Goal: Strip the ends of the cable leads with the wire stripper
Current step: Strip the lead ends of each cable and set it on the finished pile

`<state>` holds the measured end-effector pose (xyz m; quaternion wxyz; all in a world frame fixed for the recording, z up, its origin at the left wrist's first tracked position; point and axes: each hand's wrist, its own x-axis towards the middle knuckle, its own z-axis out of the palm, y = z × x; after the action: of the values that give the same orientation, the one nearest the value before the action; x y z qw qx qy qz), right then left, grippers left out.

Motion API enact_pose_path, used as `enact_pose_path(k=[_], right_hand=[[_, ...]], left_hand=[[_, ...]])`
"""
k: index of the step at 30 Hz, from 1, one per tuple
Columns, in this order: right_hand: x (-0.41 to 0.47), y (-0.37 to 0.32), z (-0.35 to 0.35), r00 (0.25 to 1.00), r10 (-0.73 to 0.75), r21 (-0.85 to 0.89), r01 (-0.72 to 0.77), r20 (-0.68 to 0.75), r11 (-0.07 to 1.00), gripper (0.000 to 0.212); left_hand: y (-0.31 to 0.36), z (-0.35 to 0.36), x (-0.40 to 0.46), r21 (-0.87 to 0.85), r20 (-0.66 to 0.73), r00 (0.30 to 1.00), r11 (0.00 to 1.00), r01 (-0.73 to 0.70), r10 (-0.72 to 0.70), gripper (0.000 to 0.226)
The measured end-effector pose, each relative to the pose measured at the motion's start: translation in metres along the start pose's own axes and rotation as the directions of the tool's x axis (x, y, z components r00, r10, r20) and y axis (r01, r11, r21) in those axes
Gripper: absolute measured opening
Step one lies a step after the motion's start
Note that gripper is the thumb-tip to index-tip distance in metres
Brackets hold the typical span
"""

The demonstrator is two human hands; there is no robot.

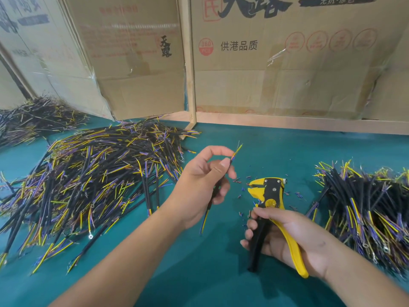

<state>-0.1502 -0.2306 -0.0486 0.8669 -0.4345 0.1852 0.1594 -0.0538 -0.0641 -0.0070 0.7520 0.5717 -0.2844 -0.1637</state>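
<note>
Two hands — left grip (205, 185) pinches cable (218, 185) | right grip (287, 238) holds stripper (269, 196)

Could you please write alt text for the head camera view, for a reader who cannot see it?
A person's left hand pinches a black cable upright while the right hand grips a yellow wire stripper over a green table between cable piles.

Two bare forearms reach in from the lower edge, with no sleeves, gloves, watch or rings anywhere on them. The left hand (202, 187) has short, trimmed nails, the thumbnail plain and unpainted. The right hand (292, 240) shows a small dark smudge on its back, toward the wrist from the knuckles. Both wrists are uncovered.
</note>
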Motion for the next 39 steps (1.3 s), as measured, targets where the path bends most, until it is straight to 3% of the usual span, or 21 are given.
enact_pose_path(k=[7,10,14,27,32,39], right_hand=[[-0.002,-0.001,0.002,1.0,-0.003,0.004,0.003,0.006,1.0,0.013],[-0.004,-0.002,0.002,1.0,-0.014,-0.007,0.014,0.017,1.0,0.012],[-0.008,-0.002,0.004,0.997,-0.061,-0.064,0.064,0.057,0.996,0.011],[-0.007,-0.002,0.004,0.993,-0.092,-0.095,0.099,0.074,0.991,0.013],[-0.006,-0.002,0.003,0.993,-0.089,-0.094,0.096,0.074,0.991,0.014],[-0.005,-0.002,0.003,0.995,-0.078,-0.082,0.083,0.062,0.993,0.014]], left_hand=[[0.002,0.0,-0.003,0.058,0.079,0.997,0.998,-0.03,0.025,0.015],[0.003,0.0,-0.003,0.195,0.049,0.999,0.981,-0.014,0.005,0.016],[0.006,-0.001,-0.003,0.372,0.05,0.995,0.923,-0.096,0.084,0.019],[0.0,-0.003,-0.001,0.336,0.02,0.997,0.939,-0.077,0.075,0.008],[-0.003,-0.004,0.0,0.393,0.04,0.995,0.914,-0.097,0.088,0.016],[-0.004,-0.007,-0.001,0.386,0.09,0.991,0.914,-0.125,0.097,0.009]])
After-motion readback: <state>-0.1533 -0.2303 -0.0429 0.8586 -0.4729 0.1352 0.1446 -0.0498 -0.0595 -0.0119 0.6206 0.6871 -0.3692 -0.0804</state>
